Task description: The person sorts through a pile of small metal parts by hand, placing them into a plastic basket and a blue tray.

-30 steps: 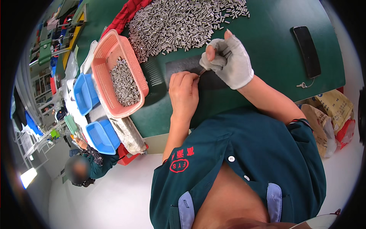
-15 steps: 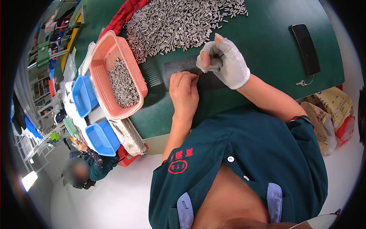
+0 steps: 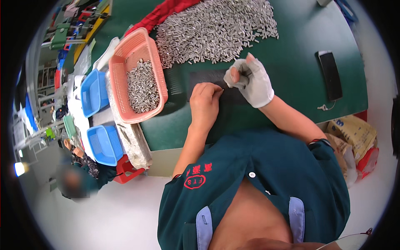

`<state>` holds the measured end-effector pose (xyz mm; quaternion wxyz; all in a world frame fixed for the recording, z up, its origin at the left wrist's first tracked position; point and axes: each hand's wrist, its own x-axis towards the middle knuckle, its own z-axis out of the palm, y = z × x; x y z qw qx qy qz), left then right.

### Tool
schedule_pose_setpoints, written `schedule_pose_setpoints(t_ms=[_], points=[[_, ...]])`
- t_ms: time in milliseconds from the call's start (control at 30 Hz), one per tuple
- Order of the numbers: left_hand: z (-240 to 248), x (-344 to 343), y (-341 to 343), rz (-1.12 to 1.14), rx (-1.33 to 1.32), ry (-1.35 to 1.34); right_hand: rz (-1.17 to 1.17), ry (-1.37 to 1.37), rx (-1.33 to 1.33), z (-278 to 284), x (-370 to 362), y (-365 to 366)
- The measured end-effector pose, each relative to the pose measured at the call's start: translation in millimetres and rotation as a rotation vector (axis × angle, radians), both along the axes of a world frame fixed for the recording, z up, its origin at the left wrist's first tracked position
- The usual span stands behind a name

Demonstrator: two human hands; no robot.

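Note:
My bare left hand (image 3: 205, 102) rests at the dark flat mat (image 3: 204, 77) on the green table, thumb and fingers pinched. A tiny shiny metal pin (image 3: 223, 90) shows at its fingertips. Just to the right, my right hand (image 3: 253, 83) wears a whitish glove that leaves the thumb and a fingertip bare. Its fingers are curled closed above the mat; what they hold is hidden. Beyond both hands spreads a big heap of short metal pins (image 3: 216, 33). More pins lie in a pink plastic basket (image 3: 118, 68) to the left.
Two blue baskets (image 3: 94, 93) stand left of the pink one. A red checked cloth (image 3: 164, 14) borders the heap. On the right lie a black phone (image 3: 331, 77) and a key (image 3: 323, 107), with bags (image 3: 352, 131) below the table edge. Another person's hand (image 3: 78, 151) is at lower left.
The view has shifted a little, so the table things sit differently in the picture. Both hands stay close together at the mat; the right hand's fingers have turned slightly.

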<state>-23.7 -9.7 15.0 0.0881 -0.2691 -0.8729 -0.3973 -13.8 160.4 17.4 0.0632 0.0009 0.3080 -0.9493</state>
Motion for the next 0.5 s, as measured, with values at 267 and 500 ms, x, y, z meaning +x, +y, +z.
schedule_pose_setpoints(t_ms=[267,500], points=[[21,3,-29,-0.085,0.688,-0.486,0.071,-0.024,0.399,34,13,-3],[36,10,-31,-0.178,0.807,-0.490,0.247,0.016,0.602,49,22,-18]])
